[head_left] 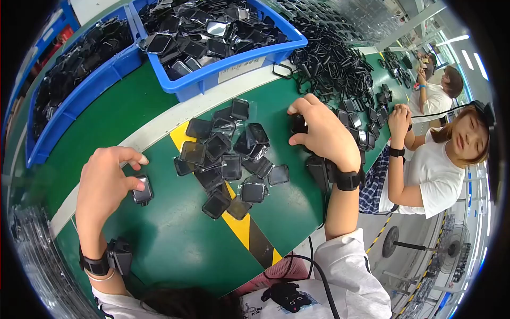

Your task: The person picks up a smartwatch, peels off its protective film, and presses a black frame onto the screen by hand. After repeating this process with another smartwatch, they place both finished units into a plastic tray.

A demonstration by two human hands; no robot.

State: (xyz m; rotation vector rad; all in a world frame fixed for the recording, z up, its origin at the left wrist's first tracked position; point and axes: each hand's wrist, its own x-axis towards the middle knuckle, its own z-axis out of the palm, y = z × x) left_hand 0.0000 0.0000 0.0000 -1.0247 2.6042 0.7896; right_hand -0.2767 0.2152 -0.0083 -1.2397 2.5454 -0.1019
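My left hand [106, 183] hovers over the left part of the green table, index finger and thumb apart. Its thumb tip overlaps the edge of a small watch-like case [143, 191] with a pale screen; whether it presses on it I cannot tell. Toward the right, my right hand [326, 130] is curled, with a small black part [298, 124] between thumb and fingers; the hand hides most of it. Between my hands lies a loose pile of dark square watch covers [231, 166], several in clear film.
Two blue bins, one [183, 87] behind the pile and one [79, 101] at the left, hold many dark square pieces. Black frames [334, 58] are heaped at the back right, with watch-like cases [353, 119] nearer. A co-worker [435, 170] sits at the right; others work beyond.
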